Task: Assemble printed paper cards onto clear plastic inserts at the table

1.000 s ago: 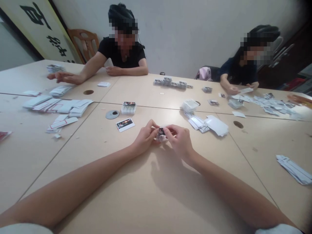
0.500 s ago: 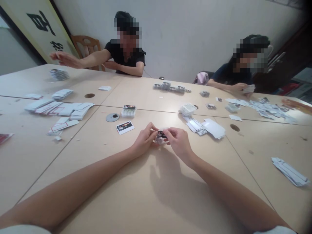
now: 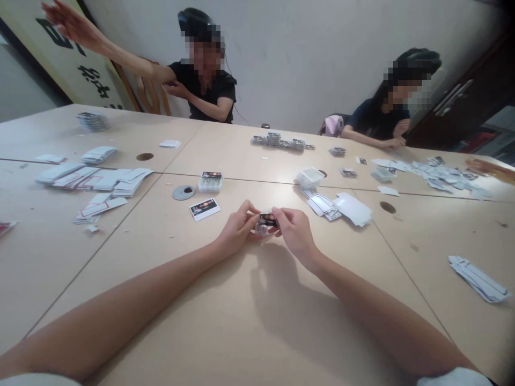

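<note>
The left hand (image 3: 240, 225) is closing its thumb and fingers on one end of a small clear box (image 3: 263, 230) while the right hand (image 3: 296, 231) is pinching the other, the box sitting between them at the table (image 3: 225, 316), whether resting on it or lifted I cannot tell. It is probably weighing little, its thin plastic looking stiff, slick and apt to crack under a hard squeeze, so a light hold at the two ends is suiting it best, keeping the dark printed label (image 3: 268, 220) from creasing.
</note>
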Action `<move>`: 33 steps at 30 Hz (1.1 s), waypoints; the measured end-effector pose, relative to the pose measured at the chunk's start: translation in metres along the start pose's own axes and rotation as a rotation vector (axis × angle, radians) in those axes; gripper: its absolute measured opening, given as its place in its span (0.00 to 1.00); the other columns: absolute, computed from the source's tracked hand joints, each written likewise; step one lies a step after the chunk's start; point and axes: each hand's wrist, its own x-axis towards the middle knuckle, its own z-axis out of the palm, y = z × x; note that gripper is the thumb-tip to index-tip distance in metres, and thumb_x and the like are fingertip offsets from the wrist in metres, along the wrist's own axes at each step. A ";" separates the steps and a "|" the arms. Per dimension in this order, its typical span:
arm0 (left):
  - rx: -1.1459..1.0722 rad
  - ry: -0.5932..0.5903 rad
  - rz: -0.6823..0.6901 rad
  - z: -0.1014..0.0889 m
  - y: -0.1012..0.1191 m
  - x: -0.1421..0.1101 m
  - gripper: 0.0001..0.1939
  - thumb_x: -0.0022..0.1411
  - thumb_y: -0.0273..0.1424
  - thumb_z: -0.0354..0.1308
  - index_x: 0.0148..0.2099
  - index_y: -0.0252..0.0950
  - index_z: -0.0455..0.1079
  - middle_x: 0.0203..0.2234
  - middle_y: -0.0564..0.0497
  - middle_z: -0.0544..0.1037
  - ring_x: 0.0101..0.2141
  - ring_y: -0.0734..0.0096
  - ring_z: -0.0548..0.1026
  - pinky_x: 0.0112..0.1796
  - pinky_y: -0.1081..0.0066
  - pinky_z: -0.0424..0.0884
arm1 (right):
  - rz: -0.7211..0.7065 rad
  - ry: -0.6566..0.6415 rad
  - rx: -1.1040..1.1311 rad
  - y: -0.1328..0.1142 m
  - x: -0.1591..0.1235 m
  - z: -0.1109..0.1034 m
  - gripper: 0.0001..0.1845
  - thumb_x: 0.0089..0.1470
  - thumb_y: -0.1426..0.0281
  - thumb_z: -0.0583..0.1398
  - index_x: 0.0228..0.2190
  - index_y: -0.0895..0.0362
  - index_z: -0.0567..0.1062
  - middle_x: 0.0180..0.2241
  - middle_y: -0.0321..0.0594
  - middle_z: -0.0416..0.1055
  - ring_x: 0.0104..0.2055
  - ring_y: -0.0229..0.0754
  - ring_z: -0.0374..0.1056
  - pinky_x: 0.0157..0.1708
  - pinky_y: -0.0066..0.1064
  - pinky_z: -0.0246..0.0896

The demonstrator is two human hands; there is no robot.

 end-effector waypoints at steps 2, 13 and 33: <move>-0.010 0.002 -0.008 0.000 0.000 0.001 0.16 0.64 0.44 0.55 0.40 0.38 0.59 0.30 0.51 0.78 0.30 0.69 0.79 0.26 0.71 0.78 | 0.035 0.007 0.055 -0.001 0.001 -0.001 0.17 0.57 0.61 0.56 0.27 0.59 0.77 0.24 0.40 0.75 0.24 0.41 0.73 0.20 0.26 0.64; 0.019 0.048 0.000 -0.003 -0.002 0.003 0.15 0.64 0.44 0.55 0.39 0.38 0.59 0.25 0.54 0.76 0.25 0.71 0.76 0.27 0.74 0.72 | -0.049 -0.061 -0.053 -0.005 -0.008 -0.002 0.24 0.47 0.50 0.65 0.35 0.55 0.68 0.29 0.38 0.75 0.27 0.41 0.72 0.23 0.27 0.64; -0.169 -0.006 -0.125 -0.001 0.004 0.004 0.19 0.60 0.45 0.59 0.40 0.38 0.58 0.31 0.53 0.77 0.26 0.72 0.77 0.27 0.69 0.77 | -0.306 0.122 -0.353 0.008 -0.007 -0.004 0.09 0.52 0.71 0.55 0.38 0.53 0.66 0.27 0.32 0.71 0.20 0.34 0.66 0.22 0.26 0.56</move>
